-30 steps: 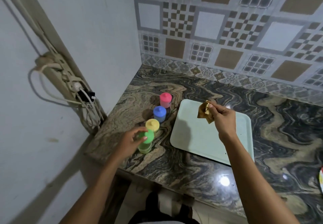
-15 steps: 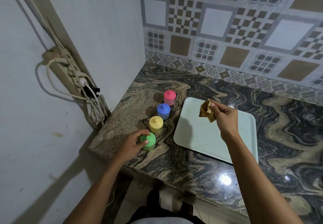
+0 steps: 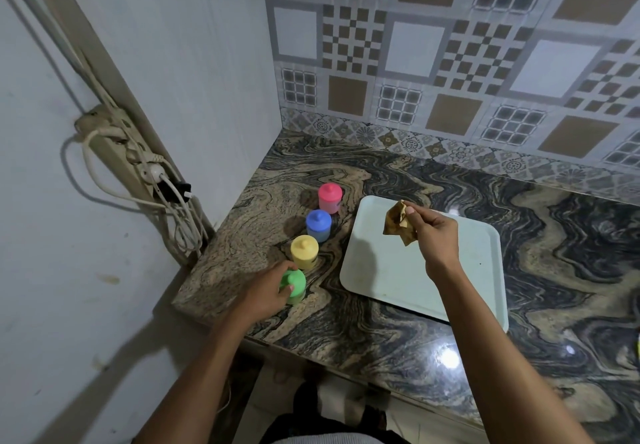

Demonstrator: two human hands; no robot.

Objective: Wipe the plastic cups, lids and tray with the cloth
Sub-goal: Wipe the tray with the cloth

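While our left hand (image 3: 263, 292) curls its fingers round the green lidded cup (image 3: 296, 283) left of the pale tray (image 3: 381, 281), our right hand (image 3: 434, 235) pinches the brown cloth (image 3: 397, 224) above that tray.

We see a swirled stone counter (image 3: 381, 332) in the tiled corner, bearing a row of four lidded cups along its left edge, the pink cup (image 3: 330, 198) farthest back, then the blue cup (image 3: 318, 225), yellow cup (image 3: 304, 252) and green cup (image 3: 296, 286) nearest, with a pale tray (image 3: 381, 270) lying flat just to their right.
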